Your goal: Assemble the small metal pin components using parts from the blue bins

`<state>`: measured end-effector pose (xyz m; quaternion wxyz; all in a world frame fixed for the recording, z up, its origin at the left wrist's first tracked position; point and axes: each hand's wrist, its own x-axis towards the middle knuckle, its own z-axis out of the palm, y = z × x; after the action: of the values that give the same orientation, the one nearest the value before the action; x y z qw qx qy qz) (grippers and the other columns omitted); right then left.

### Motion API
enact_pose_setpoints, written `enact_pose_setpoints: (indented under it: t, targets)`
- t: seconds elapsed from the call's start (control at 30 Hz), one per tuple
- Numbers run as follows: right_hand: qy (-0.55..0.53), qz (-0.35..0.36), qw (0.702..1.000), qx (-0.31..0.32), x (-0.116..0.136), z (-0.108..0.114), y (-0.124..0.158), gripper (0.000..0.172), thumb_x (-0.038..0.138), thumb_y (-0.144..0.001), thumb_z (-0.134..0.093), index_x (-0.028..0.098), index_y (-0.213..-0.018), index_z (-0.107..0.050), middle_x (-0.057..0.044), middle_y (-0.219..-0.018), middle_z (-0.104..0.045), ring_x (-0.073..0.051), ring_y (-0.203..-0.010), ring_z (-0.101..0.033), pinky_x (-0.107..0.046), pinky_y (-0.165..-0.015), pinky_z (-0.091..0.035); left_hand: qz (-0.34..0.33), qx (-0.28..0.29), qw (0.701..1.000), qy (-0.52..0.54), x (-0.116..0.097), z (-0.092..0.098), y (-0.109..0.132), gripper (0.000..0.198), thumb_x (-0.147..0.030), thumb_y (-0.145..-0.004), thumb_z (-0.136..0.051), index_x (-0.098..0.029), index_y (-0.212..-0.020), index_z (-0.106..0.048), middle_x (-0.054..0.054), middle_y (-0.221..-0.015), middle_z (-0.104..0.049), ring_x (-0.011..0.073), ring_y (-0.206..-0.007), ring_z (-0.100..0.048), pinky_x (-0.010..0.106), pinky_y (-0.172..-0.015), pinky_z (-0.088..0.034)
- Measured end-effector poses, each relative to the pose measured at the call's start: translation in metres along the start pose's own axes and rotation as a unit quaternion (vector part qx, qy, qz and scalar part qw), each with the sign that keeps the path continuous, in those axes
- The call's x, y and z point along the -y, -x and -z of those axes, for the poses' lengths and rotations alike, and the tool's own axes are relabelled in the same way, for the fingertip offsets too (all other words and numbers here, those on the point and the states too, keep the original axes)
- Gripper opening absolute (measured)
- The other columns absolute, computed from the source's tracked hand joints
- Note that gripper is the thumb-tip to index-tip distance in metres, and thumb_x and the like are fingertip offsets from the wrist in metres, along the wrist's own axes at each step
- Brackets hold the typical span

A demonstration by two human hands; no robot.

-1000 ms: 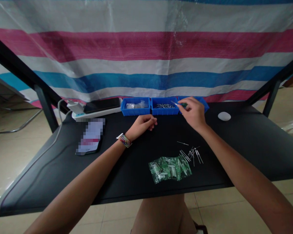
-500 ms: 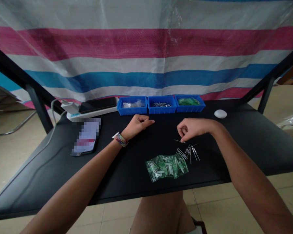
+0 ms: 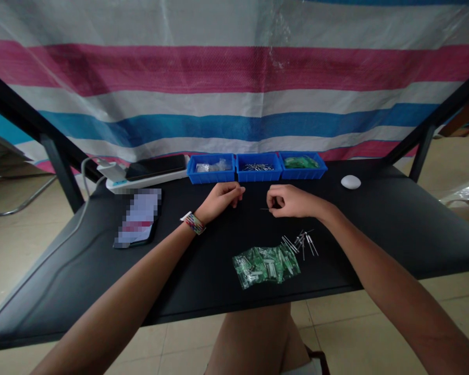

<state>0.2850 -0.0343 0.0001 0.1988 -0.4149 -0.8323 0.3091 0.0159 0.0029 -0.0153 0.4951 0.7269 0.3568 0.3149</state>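
Pinched 1 thin metal pin between thumb and finger of the right hand, pointing it leftward over the black table, between 3 blue bins and the loose pins. Had the fingers of the left hand curled in; could not tell whether holding anything.

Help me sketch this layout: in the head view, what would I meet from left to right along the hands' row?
Phone with the blurred screen, patterned wristband, left hand, thin metal pin, right hand, white oval object.
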Motion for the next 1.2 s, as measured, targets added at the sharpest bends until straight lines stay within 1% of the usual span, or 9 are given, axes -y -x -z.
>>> enact_pose_setpoints:
  t: [0.07, 0.17, 0.33, 0.53, 0.67, 0.8, 0.87, 0.97, 1.2]
  targets:
    - [-0.032, -0.003, 0.999, -0.006, 0.002, -0.006, -0.001, 0.007, 0.018, -0.077, -0.073, 0.02, -0.081, -0.067, 0.0, -0.083, -0.064, -0.011, -0.062, -0.053, -0.026, -0.059, -0.041, 0.008, 0.008, 1.0, 0.009, 0.0, 0.0, 0.0, 0.044, -0.058, -0.091, -0.066, -0.017, -0.074, -0.064, 0.001, -0.066, -0.06, 0.0131, -0.061, -0.056, 0.024, -0.06, -0.045]
    - [-0.079, -0.018, 0.997, -0.02, 0.007, -0.015, -0.003, 0.008, 0.021, -0.081, -0.071, 0.02, -0.085, -0.064, 0.004, -0.07, -0.059, -0.01, -0.058, -0.049, -0.025, -0.057, -0.038, 0.011, 0.021, 1.0, 0.019, 0.0, -0.001, 0.0, 0.045, -0.059, -0.092, -0.064, -0.016, -0.079, -0.067, 0.002, -0.07, -0.062, 0.0139, -0.064, -0.059, 0.025, -0.061, -0.048]
    - [-0.131, -0.001, 0.984, -0.119, 0.012, -0.031, -0.008, 0.013, 0.028, -0.084, -0.073, 0.02, -0.084, -0.063, 0.002, -0.072, -0.062, -0.012, -0.061, -0.055, -0.025, -0.057, -0.042, -0.014, 0.043, 0.999, -0.004, 0.001, -0.002, 0.0, 0.041, -0.056, -0.093, -0.064, -0.016, -0.091, -0.07, 0.003, -0.074, -0.068, 0.0153, -0.067, -0.062, 0.026, -0.064, -0.051]
    - [-0.108, 0.024, 0.979, -0.169, 0.013, -0.039, -0.011, 0.012, 0.031, -0.088, -0.073, 0.021, -0.085, -0.066, -0.001, -0.078, -0.066, -0.013, -0.064, -0.057, -0.027, -0.059, -0.045, -0.029, 0.077, 0.996, -0.027, 0.001, -0.002, -0.001, 0.044, -0.055, -0.095, -0.063, -0.015, -0.078, -0.071, 0.005, -0.076, -0.07, 0.0148, -0.069, -0.062, 0.026, -0.067, -0.05]
    - [-0.11, 0.02, 0.977, -0.179, 0.013, -0.039, -0.011, 0.013, 0.032, -0.089, -0.074, 0.021, -0.091, -0.068, -0.002, -0.083, -0.068, -0.013, -0.063, -0.059, -0.028, -0.059, -0.046, -0.026, 0.063, 0.998, -0.009, 0.0, -0.001, -0.002, 0.038, -0.051, -0.09, -0.072, -0.015, -0.078, -0.071, 0.003, -0.074, -0.067, 0.013, -0.067, -0.06, 0.025, -0.065, -0.049]
    - [-0.205, -0.026, 0.962, -0.179, 0.01, -0.036, -0.012, 0.025, 0.038, -0.089, -0.076, 0.021, -0.104, -0.065, -0.003, -0.093, -0.071, -0.014, -0.064, -0.066, -0.028, -0.058, -0.052, -0.027, 0.023, 0.999, 0.029, 0.001, -0.001, -0.002, 0.03, -0.043, -0.085, -0.078, -0.014, -0.085, -0.071, 0.002, -0.08, -0.068, 0.0113, -0.067, -0.061, 0.024, -0.064, -0.05]
    - [-0.24, -0.052, 0.954, -0.173, 0.008, -0.034, -0.013, 0.026, 0.044, -0.091, -0.073, 0.021, -0.101, -0.065, -0.003, -0.089, -0.072, -0.013, -0.061, -0.066, -0.027, -0.055, -0.052, -0.032, 0.006, 0.998, 0.044, 0.002, -0.001, -0.002, 0.029, -0.04, -0.084, -0.081, -0.014, -0.087, -0.07, 0.003, -0.083, -0.069, 0.0108, -0.067, -0.061, 0.023, -0.063, -0.05]
    - [-0.253, -0.063, 0.953, -0.158, 0.006, -0.032, -0.015, 0.03, 0.048, -0.095, -0.067, 0.019, -0.093, -0.069, -0.004, -0.084, -0.074, -0.012, -0.058, -0.066, -0.025, -0.053, -0.05, -0.044, -0.018, 0.997, 0.064, 0.002, -0.001, -0.001, 0.029, -0.038, -0.081, -0.084, -0.014, -0.086, -0.068, 0.002, -0.08, -0.067, 0.01, -0.064, -0.06, 0.023, -0.06, -0.05]
    - [-0.261, -0.061, 0.952, -0.146, 0.006, -0.035, -0.015, 0.026, 0.042, -0.089, -0.074, 0.016, -0.088, -0.073, -0.005, -0.081, -0.075, -0.012, -0.058, -0.066, -0.024, -0.053, -0.05, -0.053, -0.032, 0.995, 0.084, 0.003, -0.003, -0.001, 0.031, -0.037, -0.079, -0.087, -0.015, -0.085, -0.066, 0.0, -0.077, -0.065, 0.0087, -0.059, -0.058, 0.021, -0.056, -0.049]
